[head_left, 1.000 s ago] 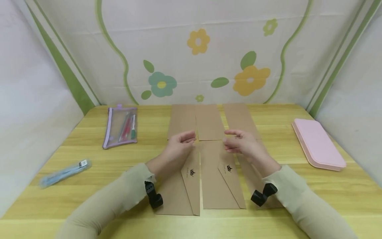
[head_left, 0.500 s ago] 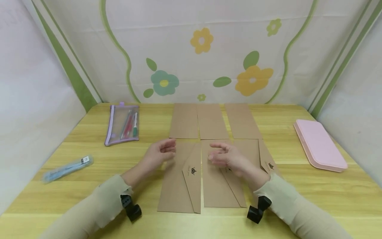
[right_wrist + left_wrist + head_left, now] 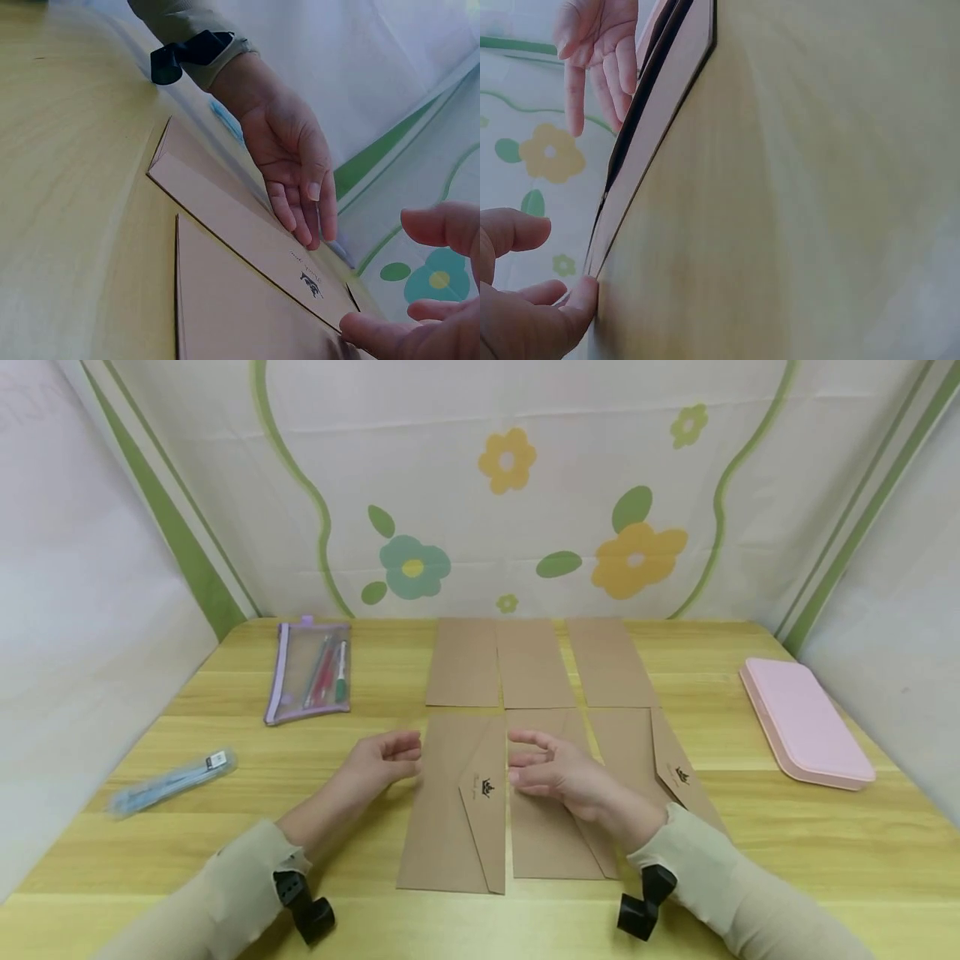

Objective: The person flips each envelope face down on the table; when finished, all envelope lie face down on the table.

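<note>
Brown paper envelopes lie in two rows on the wooden table. The front left envelope (image 3: 438,810), with a crown print on its flap, lies between my hands. My left hand (image 3: 382,764) is at its left edge, fingers gently bent and thumb apart, gripping nothing. Over the front middle envelope (image 3: 551,847) hovers my right hand (image 3: 562,777), its fingertips beside the left envelope's right edge. In the right wrist view, a right fingertip (image 3: 360,330) appears to touch that edge. The front right envelope (image 3: 626,735) is partly hidden by the right forearm.
Behind lie the back left envelope (image 3: 463,662), back middle envelope (image 3: 534,662) and back right envelope (image 3: 613,662). At left are a mesh zip pouch (image 3: 292,693) with pens and a clear packet of light-blue sticks (image 3: 168,785). A pink case (image 3: 810,718) sits at right.
Both hands have moved left and toward the person, from over the middle envelopes to either side of the front left envelope. The envelopes appear unmoved on the table.
</note>
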`<state>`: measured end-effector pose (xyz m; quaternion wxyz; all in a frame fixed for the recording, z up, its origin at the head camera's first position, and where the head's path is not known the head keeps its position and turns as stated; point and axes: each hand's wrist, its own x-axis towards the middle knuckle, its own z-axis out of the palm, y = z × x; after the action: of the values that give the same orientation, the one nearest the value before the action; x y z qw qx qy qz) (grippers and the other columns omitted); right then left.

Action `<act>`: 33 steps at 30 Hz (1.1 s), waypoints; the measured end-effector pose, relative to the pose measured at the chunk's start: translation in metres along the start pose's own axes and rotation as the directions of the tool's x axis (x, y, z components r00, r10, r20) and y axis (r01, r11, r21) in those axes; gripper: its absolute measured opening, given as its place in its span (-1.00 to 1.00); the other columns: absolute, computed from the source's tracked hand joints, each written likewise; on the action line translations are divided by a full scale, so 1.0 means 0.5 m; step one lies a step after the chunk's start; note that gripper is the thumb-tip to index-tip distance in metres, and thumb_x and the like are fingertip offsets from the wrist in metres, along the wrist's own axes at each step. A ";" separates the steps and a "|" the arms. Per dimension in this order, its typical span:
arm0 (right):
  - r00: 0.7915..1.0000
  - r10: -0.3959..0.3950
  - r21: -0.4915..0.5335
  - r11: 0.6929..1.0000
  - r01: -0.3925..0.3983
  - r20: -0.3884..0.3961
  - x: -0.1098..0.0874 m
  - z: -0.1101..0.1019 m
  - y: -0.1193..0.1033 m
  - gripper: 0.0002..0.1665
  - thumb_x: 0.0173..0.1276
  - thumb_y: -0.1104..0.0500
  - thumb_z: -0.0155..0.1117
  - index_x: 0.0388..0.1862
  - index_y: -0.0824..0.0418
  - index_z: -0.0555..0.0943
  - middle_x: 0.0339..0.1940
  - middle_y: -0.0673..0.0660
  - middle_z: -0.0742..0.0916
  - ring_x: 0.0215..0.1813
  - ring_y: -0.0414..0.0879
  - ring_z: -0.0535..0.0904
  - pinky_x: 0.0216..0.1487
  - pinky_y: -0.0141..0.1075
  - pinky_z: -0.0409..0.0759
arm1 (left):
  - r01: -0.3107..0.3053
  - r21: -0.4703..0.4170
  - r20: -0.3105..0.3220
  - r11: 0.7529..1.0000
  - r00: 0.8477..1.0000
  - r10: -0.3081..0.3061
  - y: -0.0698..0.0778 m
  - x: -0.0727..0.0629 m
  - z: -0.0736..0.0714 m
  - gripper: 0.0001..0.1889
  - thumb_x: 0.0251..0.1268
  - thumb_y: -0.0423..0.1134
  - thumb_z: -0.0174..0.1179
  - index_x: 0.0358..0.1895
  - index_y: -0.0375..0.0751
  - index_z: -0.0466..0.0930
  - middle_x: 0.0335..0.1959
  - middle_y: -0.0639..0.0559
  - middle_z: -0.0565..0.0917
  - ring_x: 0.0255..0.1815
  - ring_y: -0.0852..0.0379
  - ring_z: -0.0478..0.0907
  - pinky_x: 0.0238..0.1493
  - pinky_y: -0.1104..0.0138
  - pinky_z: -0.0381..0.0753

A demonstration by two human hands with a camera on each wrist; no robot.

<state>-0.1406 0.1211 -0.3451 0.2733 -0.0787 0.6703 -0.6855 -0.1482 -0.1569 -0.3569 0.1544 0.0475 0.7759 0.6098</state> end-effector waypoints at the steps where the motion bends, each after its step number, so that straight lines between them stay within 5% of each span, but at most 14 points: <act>1: 1.000 -0.001 0.002 1.000 0.001 0.001 0.000 0.001 0.000 -0.12 0.16 0.37 0.23 0.41 0.36 0.05 0.28 0.53 0.32 0.21 0.19 0.44 0.18 -0.18 0.47 | 0.005 -0.009 0.000 1.000 1.000 -0.005 0.000 -0.001 0.000 -0.44 0.21 -0.48 0.08 0.28 -0.55 0.19 0.24 -0.40 0.35 0.25 -0.21 0.33 0.19 0.26 0.43; 19: 0.999 0.046 0.051 0.998 -0.047 0.014 0.002 0.025 -0.007 -0.15 0.16 0.37 0.21 0.38 0.41 0.06 0.30 0.53 0.28 0.19 0.13 0.44 0.20 -0.17 0.45 | 0.037 -0.091 0.010 0.995 0.999 -0.036 -0.003 -0.005 0.007 -0.44 0.19 -0.51 0.08 0.27 -0.57 0.18 0.25 -0.41 0.32 0.29 -0.22 0.27 0.15 0.33 0.45; 33: 0.999 0.034 0.018 0.999 -0.034 0.012 0.019 0.029 0.004 -0.14 0.12 0.33 0.25 0.37 0.39 0.09 0.35 0.50 0.25 0.33 0.22 0.29 0.32 -0.05 0.28 | 0.040 -0.178 -0.067 0.983 0.996 -0.052 -0.018 -0.001 0.009 -0.49 0.25 -0.48 0.01 0.28 -0.54 0.19 0.28 -0.38 0.31 0.32 -0.15 0.25 0.11 0.50 0.42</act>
<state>-0.1413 0.1036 -0.3481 0.2894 -0.0687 0.6636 -0.6864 -0.1454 -0.1553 -0.3662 0.1442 -0.0061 0.7249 0.6735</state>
